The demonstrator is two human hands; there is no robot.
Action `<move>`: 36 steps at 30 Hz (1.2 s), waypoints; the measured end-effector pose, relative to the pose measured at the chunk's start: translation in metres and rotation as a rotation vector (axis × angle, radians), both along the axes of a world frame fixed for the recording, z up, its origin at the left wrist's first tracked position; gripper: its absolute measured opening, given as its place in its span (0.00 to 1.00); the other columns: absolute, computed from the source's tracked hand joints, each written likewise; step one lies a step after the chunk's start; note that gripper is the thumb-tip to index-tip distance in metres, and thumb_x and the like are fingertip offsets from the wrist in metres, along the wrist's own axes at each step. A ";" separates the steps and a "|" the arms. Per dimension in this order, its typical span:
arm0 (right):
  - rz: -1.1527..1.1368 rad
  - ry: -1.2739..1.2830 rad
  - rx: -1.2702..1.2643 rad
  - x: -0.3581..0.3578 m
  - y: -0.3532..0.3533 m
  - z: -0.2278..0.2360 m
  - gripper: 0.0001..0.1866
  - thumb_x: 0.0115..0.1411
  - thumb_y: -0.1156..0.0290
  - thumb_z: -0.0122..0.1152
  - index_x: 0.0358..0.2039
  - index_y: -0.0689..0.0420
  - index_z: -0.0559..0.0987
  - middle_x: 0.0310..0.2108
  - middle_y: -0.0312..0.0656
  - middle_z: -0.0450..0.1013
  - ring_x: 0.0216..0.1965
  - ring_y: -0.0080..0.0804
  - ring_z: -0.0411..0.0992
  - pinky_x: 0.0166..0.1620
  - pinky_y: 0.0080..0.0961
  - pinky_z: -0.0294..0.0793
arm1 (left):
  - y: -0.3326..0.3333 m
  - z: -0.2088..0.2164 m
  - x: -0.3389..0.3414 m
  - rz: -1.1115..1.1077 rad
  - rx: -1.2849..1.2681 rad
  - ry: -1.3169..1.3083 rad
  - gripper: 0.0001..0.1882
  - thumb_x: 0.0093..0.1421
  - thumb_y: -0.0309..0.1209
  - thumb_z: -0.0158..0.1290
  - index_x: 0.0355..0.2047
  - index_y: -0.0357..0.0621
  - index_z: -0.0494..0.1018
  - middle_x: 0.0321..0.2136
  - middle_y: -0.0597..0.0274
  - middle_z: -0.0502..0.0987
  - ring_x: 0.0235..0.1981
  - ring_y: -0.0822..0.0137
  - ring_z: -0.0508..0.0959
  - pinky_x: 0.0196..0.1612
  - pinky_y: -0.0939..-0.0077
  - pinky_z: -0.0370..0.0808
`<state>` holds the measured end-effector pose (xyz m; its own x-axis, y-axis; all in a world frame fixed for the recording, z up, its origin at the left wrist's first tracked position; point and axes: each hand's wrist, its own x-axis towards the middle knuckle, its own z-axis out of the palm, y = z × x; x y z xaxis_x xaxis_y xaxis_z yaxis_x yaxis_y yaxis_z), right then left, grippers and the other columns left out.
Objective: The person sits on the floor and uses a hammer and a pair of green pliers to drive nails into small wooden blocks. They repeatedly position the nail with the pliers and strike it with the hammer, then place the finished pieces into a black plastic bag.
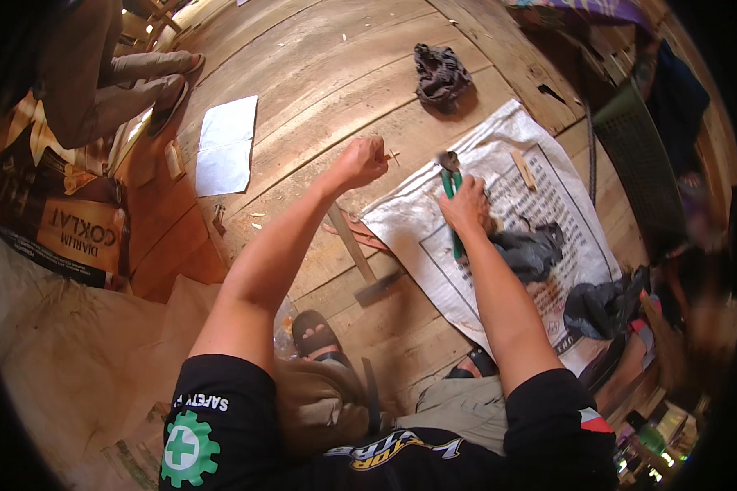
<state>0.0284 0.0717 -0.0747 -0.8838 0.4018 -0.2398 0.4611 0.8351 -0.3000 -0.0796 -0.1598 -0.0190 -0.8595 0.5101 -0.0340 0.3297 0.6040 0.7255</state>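
A small thin wooden stick [391, 155] was pinched in the left hand [360, 162], which was closed into a fist around it. The stick was held up above the wooden floor [319, 74], just past the left edge of a white woven sack [540, 204] that was spread flat on the boards. Green-handled pliers [453, 196] were gripped in the right hand [467, 206], whose fingers were wrapped around the handles. The metal tip of the pliers was pointed toward the stick, close to it but not touching it. The pliers were held over the sack.

A dark grey cloth [531, 250] was lying on the sack just beside the right hand, and a small flat piece of wood [523, 170] was seen farther up on the sack. A crumpled dark rag [440, 75] was lying on the floor beyond the sack. A sheet of white paper [227, 144] was lying on the boards well to the left. A long-handled tool [360, 258] was resting on the floor between the two arms. Another person's legs [106, 74] were seen at the top left.
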 end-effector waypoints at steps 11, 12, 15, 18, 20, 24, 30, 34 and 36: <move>0.138 0.178 -1.126 -0.054 -0.016 0.124 0.14 0.65 0.60 0.57 0.30 0.58 0.78 0.26 0.35 0.75 0.23 0.20 0.70 0.26 0.20 0.71 | 0.049 0.108 0.029 0.003 -0.030 0.073 0.09 0.57 0.29 0.50 0.24 0.34 0.71 0.20 0.49 0.76 0.26 0.62 0.79 0.27 0.68 0.73; 0.130 0.174 -1.109 -0.052 -0.013 0.141 0.15 0.65 0.60 0.58 0.28 0.57 0.77 0.24 0.34 0.75 0.23 0.19 0.70 0.26 0.19 0.71 | 0.052 0.118 0.031 0.012 -0.116 0.162 0.09 0.57 0.30 0.52 0.28 0.34 0.72 0.25 0.50 0.77 0.31 0.63 0.80 0.31 0.71 0.76; 0.304 0.194 -0.971 -0.055 0.003 0.179 0.14 0.65 0.59 0.57 0.30 0.57 0.78 0.24 0.33 0.74 0.23 0.18 0.70 0.27 0.17 0.71 | 0.052 0.143 0.037 0.065 0.228 -0.238 0.12 0.59 0.31 0.55 0.36 0.33 0.71 0.33 0.48 0.78 0.38 0.62 0.80 0.38 0.71 0.78; 0.524 0.236 -0.955 -0.049 0.014 0.220 0.14 0.66 0.59 0.56 0.35 0.57 0.79 0.24 0.32 0.75 0.24 0.16 0.70 0.28 0.16 0.70 | 0.041 0.158 0.041 -0.078 0.608 -0.612 0.20 0.66 0.36 0.51 0.51 0.32 0.67 0.42 0.50 0.75 0.41 0.62 0.80 0.48 0.69 0.78; 0.562 0.271 -0.910 -0.043 0.023 0.241 0.14 0.67 0.59 0.55 0.35 0.58 0.80 0.24 0.31 0.74 0.23 0.15 0.69 0.27 0.15 0.68 | 0.047 0.178 0.047 -0.178 0.675 -0.708 0.19 0.68 0.37 0.48 0.51 0.33 0.68 0.41 0.53 0.76 0.41 0.64 0.80 0.47 0.70 0.78; 0.611 0.306 -0.812 -0.028 0.036 0.261 0.15 0.67 0.59 0.55 0.33 0.59 0.80 0.22 0.30 0.72 0.21 0.15 0.67 0.25 0.14 0.66 | 0.051 0.195 0.053 -0.290 0.658 -0.699 0.18 0.68 0.38 0.47 0.50 0.35 0.69 0.39 0.57 0.77 0.39 0.68 0.79 0.45 0.72 0.78; 0.509 0.306 -0.806 0.013 0.050 0.270 0.16 0.67 0.59 0.54 0.30 0.59 0.78 0.20 0.32 0.70 0.19 0.16 0.65 0.24 0.16 0.66 | 0.074 0.194 0.061 -0.256 0.357 -0.384 0.17 0.65 0.39 0.52 0.44 0.36 0.73 0.32 0.63 0.76 0.32 0.74 0.77 0.41 0.78 0.77; 0.628 0.163 -0.760 0.013 0.085 0.273 0.16 0.64 0.58 0.58 0.30 0.59 0.78 0.20 0.32 0.70 0.22 0.17 0.68 0.27 0.17 0.68 | 0.065 0.188 0.059 -0.141 0.201 -0.215 0.15 0.64 0.38 0.53 0.40 0.37 0.74 0.29 0.63 0.76 0.30 0.73 0.76 0.37 0.77 0.75; 0.727 -0.035 -0.774 0.018 0.118 0.282 0.16 0.62 0.57 0.60 0.31 0.58 0.78 0.21 0.33 0.71 0.23 0.18 0.70 0.28 0.16 0.71 | 0.063 0.179 0.058 -0.093 0.153 -0.177 0.14 0.65 0.37 0.51 0.37 0.36 0.73 0.29 0.60 0.77 0.30 0.71 0.76 0.35 0.76 0.74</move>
